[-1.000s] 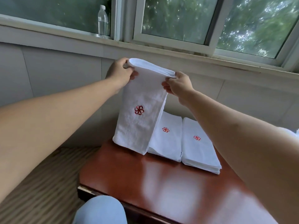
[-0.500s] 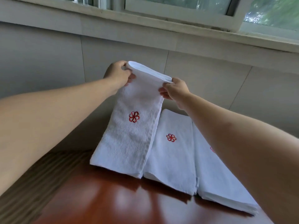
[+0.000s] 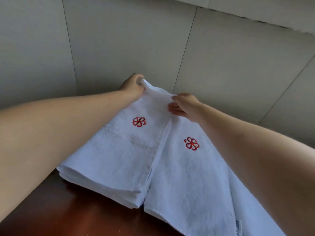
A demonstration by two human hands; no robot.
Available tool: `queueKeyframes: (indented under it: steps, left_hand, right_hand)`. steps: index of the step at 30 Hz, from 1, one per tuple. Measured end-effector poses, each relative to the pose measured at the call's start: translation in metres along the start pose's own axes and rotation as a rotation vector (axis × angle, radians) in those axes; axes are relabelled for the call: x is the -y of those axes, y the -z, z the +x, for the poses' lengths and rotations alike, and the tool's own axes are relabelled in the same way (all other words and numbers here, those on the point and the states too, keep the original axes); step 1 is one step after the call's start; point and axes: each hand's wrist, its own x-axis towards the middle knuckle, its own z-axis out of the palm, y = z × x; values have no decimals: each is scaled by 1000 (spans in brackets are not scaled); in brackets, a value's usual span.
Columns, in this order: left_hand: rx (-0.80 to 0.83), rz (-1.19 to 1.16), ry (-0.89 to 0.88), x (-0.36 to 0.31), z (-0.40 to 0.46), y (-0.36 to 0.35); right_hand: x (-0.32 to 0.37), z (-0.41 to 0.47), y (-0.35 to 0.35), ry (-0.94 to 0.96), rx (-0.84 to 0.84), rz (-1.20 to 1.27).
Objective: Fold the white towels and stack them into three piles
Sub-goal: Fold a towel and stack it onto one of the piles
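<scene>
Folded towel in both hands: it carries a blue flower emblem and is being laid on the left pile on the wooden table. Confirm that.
One detail is wrong: the emblem on the folded towel is red, not blue, as the head view shows. The rest stands: the left hand and right hand hold its far corners while it lies on the left pile on the wooden table.

The folded towel (image 3: 119, 150) is white terry cloth with a matt, slightly nubby pile and a flatter woven band across it. Its emblem (image 3: 139, 121) is red embroidered thread with a faint sheen. The neighbouring pile (image 3: 192, 181) is the same matt white cloth, with a stitched hem along its edge. The worktop (image 3: 71, 217) is dark red-brown wood with a smooth, glossy lacquered finish. The wall (image 3: 127, 40) consists of smooth, matt grey panels with thin seams.
</scene>
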Motion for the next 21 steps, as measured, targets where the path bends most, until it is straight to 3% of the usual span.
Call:
queueKeyframes:
  steps: [3, 7, 10, 15, 18, 21]
  left_hand:
    - [181, 60, -23, 17, -5, -7]
    - [226, 209, -90, 21, -15, -1]
    - [256, 402, -113, 20, -26, 7]
    - [396, 703, -170, 27, -40, 5]
    - [467, 878, -190, 35, -37, -3]
    - [432, 907, -174, 38, -32, -12]
  right_hand:
    - [-15, 7, -6, 27, -23, 11]
    - [-16, -3, -7, 87, -87, -90]
    - [-18, -23, -11, 208, -86, -369]
    - [-28, -34, -36, 418, 58, -867]
    - [-43, -31, -43, 369, 82, -1100]
    - [-57, -19, -42, 320, 24, -1124]
